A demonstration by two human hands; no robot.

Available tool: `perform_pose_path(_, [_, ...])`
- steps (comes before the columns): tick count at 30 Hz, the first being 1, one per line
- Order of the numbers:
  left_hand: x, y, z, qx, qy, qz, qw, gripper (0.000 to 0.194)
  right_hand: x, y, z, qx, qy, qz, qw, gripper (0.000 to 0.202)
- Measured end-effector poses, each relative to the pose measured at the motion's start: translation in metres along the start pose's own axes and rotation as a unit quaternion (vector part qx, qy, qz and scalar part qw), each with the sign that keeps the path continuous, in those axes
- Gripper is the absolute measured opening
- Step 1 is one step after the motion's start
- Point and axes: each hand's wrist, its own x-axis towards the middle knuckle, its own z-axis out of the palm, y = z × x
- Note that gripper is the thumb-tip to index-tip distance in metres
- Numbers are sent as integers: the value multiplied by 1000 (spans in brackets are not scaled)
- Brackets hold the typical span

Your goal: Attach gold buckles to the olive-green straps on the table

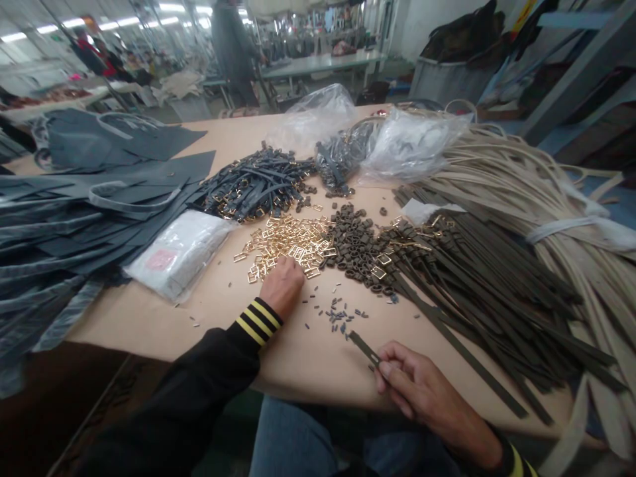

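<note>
My left hand [283, 285] reaches to the near edge of a pile of gold buckles [278, 235]. Its fingers are curled together, and whatever lies between the fingertips is hidden. Between thumb and fingers, my right hand [417, 381] pinches a short dark olive strap [364, 346] that has a slot in it. The strap's far end points toward small loose dark pieces [340, 315] scattered on the paper-covered table [308, 364]. Dark olive keeper loops [352, 238] are heaped just right of the buckles.
Long olive straps with buckles [477, 298] and bundled beige strips [536, 179] cover the right side. Blue-grey buckled straps [258, 182] lie behind the gold buckles. A plastic-wrapped white packet [181, 255] and blue-grey panels [99, 205] are at left. Clear bags [412, 142] sit at the back.
</note>
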Motion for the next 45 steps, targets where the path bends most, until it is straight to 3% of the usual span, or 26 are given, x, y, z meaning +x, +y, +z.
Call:
perform_pose_path(6, [3,-6,-9,-63,12,-24,998,19,-6,-2,-1,-2,8,-9,1000,29])
perform_pose_path(8, [-6,3,-16,-109,5,-33,994,20,-11,-3,-4,2,19,-15,1000,27])
perform_pose_path(10, [-26,21,-20,-201,-35,-45,978,21,-18,-4,-8,0,31,-27,999,25])
perform_pose_path(11, [-40,32,-20,-356,-94,-87,926,21,-22,-4,-9,-2,35,-34,999,24])
perform_pose_path(12, [-54,43,-19,-483,-136,-132,855,22,-25,-4,-9,-7,37,-41,998,23])
perform_pose_path(13, [-68,54,-16,-572,-163,-174,784,21,-27,-2,-9,-17,37,-46,998,21])
perform_pose_path(15, [-94,73,-9,-669,-188,-244,676,23,-30,2,-6,-43,30,-55,997,19])
perform_pose_path(17, [-112,86,-1,-711,-191,-286,613,26,-31,8,-1,-62,21,-60,996,18])
perform_pose_path(19, [-123,93,6,-729,-188,-304,584,27,-32,13,6,-55,16,-63,996,18])
perform_pose_path(22, [-131,99,12,-740,-184,-302,573,27,-35,14,13,-21,18,-61,998,21])
perform_pose_path(27, [-138,104,12,-743,-175,-282,581,25,-39,12,17,-9,22,-46,999,21])
perform_pose_path(38, [-147,112,13,-727,-181,-283,599,28,-42,8,10,-130,27,-64,989,13])
perform_pose_path(45, [-150,116,23,-733,-145,-270,607,29,-45,4,13,-99,-53,-57,992,16])
